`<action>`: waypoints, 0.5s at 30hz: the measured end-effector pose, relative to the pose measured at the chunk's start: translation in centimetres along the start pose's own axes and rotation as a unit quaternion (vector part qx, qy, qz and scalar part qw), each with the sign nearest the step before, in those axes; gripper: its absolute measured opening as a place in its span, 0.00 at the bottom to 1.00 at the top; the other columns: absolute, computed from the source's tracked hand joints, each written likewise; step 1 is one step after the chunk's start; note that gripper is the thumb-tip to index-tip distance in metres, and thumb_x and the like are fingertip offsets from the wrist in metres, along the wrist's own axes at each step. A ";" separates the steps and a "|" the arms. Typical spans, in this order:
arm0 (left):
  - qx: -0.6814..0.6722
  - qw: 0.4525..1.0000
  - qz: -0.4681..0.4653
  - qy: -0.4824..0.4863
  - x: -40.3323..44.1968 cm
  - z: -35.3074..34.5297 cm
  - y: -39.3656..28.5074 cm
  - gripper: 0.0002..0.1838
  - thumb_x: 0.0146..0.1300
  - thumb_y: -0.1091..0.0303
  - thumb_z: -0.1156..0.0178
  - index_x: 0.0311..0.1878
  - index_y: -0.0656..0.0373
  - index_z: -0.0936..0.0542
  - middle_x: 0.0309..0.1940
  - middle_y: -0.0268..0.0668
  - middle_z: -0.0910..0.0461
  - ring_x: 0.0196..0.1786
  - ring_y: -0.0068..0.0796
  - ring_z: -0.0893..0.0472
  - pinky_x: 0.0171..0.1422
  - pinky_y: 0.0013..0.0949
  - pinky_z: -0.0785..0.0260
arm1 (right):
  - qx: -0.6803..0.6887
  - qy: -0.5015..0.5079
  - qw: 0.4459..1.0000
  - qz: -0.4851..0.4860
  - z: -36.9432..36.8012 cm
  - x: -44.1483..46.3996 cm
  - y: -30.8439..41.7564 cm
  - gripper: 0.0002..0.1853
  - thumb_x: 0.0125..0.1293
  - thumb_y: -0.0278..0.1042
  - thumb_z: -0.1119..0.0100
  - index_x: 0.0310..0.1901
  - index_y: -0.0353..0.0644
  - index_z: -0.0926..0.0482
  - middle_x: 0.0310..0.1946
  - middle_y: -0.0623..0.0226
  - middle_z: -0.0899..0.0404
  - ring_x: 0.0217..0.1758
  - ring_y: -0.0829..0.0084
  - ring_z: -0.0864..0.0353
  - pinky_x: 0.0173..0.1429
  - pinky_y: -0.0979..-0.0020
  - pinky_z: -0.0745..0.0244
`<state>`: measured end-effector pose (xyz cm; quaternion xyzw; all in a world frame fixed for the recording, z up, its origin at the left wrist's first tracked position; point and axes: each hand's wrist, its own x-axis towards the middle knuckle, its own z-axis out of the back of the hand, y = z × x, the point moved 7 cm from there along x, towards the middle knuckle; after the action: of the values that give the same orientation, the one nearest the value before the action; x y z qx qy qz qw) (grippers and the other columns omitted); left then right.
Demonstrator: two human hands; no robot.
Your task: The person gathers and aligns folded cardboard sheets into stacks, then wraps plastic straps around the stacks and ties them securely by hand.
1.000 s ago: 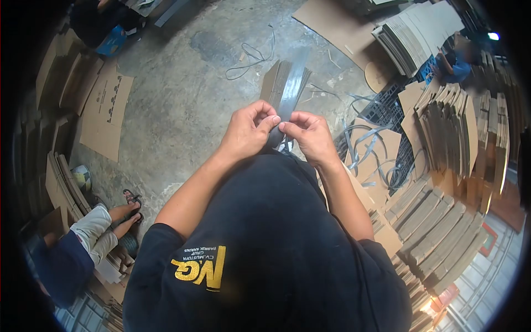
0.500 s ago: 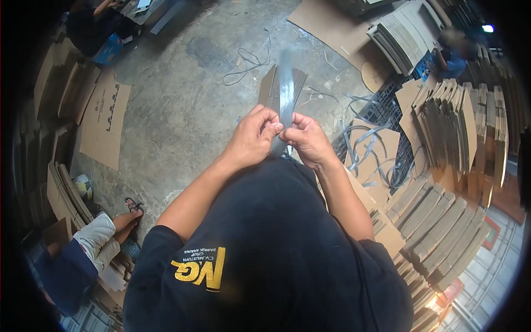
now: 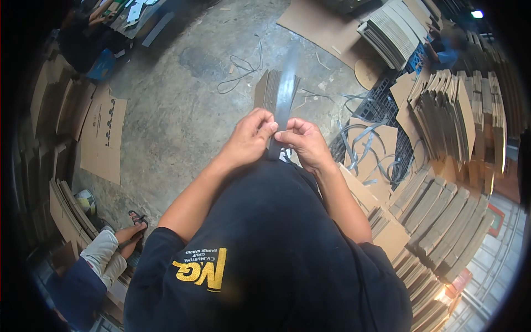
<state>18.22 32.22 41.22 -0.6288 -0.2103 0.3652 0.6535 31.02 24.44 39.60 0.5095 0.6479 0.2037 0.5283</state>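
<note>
"what's in view?"
"my feed shows concrete floor (image 3: 182, 105), upper centre, a cardboard bundle (image 3: 265, 91) on it."
"and below that?"
"left hand (image 3: 248, 136) and right hand (image 3: 306, 145) both pinch the grey strap (image 3: 285, 93), just above frame centre."

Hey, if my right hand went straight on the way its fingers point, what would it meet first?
Your right hand points leftward at the grey strap, which it seems to pinch, so that comes first. The left hand is probably next, though depth is unclear.
</note>
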 end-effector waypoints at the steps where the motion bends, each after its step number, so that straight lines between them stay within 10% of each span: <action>1: -0.037 0.999 0.027 0.000 0.3 0.4 0.5 0.06 0.76 0.70 0.41 0.40 0.59 0.25 0.32 0.27 0.27 0.34 0.18 0.30 0.40 0.27 0.33 | -0.005 -0.013 1.000 0.008 0.2 0.1 0.0 0.06 0.66 0.23 0.32 0.44 0.38 0.16 0.34 0.72 0.15 0.36 0.81 0.18 0.44 0.77 0.22; 15: 0.013 0.999 0.032 0.025 0.2 0.1 -0.5 0.06 0.74 0.68 0.38 0.44 0.62 0.18 0.34 0.28 0.16 0.35 0.15 0.23 0.40 0.27 0.28 | -0.112 -0.085 0.981 0.132 0.6 0.2 0.7 0.05 0.69 0.27 0.35 0.38 0.33 0.17 0.30 0.71 0.15 0.33 0.85 0.18 0.39 0.80 0.24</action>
<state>18.37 32.48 41.72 -0.6356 -0.1687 0.3728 0.6546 31.88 24.77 39.85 0.5438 0.5001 0.2990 0.6039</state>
